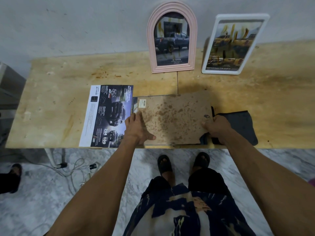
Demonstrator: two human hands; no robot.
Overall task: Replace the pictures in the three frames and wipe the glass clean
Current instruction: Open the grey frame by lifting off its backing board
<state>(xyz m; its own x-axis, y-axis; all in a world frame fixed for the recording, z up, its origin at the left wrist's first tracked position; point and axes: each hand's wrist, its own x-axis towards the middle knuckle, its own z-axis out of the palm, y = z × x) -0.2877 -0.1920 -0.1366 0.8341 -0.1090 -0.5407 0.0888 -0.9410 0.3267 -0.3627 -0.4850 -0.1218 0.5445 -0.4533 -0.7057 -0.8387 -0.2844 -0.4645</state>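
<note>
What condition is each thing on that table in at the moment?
Pink arched frame: upright, glass smeared.
White frame: upright, tilted, glass smeared.
Stained backing board: lying flat, held at both ends.
Car leaflet: flat, loose.
Dark cloth: lying unused.
Left hand: pressing board.
Right hand: gripping board's edge.

"TOYOTA" on pink frame's picture (pixel 171 46)

The backing board (pixel 172 118) is covering the frame beneath it, leaving only a thin strip showing at the left. The right hand (pixel 215 127) is hiding part of the grey cloth (pixel 242 125) and the board's right edge. The left hand (pixel 136 128) is overlapping the flyer (pixel 107 116), whose small print is reading too small to make out. A foot (pixel 12 178) is being cut off by the left edge.
</note>
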